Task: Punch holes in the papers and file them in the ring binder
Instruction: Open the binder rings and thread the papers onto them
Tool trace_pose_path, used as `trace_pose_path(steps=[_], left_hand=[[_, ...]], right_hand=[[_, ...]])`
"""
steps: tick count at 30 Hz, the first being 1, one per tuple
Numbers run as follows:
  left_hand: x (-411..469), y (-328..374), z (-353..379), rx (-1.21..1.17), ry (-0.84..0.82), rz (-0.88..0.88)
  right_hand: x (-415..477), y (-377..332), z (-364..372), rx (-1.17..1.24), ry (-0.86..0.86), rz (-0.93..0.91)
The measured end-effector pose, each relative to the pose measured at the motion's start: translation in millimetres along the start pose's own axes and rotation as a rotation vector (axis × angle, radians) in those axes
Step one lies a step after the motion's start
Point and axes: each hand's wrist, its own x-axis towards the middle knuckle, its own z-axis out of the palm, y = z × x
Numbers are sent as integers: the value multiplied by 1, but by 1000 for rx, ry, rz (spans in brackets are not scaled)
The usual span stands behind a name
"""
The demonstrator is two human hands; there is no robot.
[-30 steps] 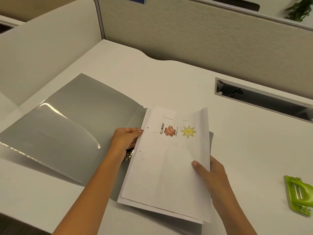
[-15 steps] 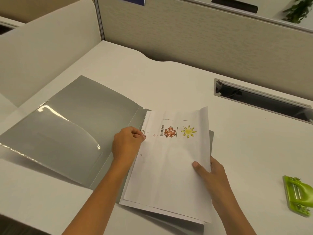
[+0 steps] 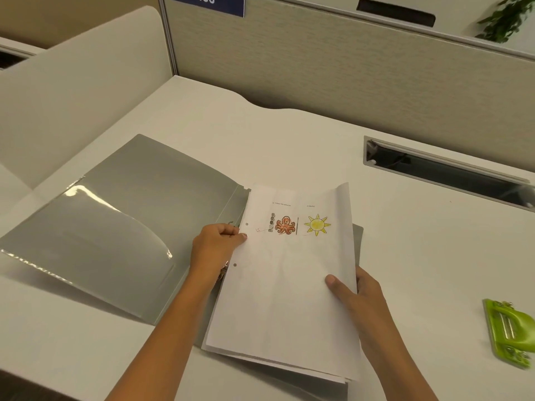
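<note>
- Open grey binder [image 3: 121, 227] flat on the worktop [image 3: 405, 256], rings at the spine mostly hidden under the left hand [image 3: 215, 244]
- Punched papers [image 3: 283, 285] on the right cover, long axis running away from the body, holed edge just right of the rings
- Left hand nearer the rings, fingers [image 3: 231, 233] curled shut, pinching that holed edge
- Right hand [image 3: 359, 296] gripping the opposite edge, thumb on top
- Probably next: lining holes over rings
- Green hole punch [image 3: 509, 331] well apart at right, untouched
</note>
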Motion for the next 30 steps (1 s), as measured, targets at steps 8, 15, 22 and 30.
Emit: trace_pose_path(steps=[8,15,22,30], left_hand=[[3,-4,-5,-94,-25,-37],[6,-1,-6,-176,-40,-79],[5,-2,-1,-211,19,-60],[7,0,-2,-217,1,-76]], right_hand=[[-1,-4,3,-8,-12,-20],[-1,-7,8,-21,-13,-44],[-3,-4,5,-41,-8,-40],[-3,-2,5,-31,-6,-24]])
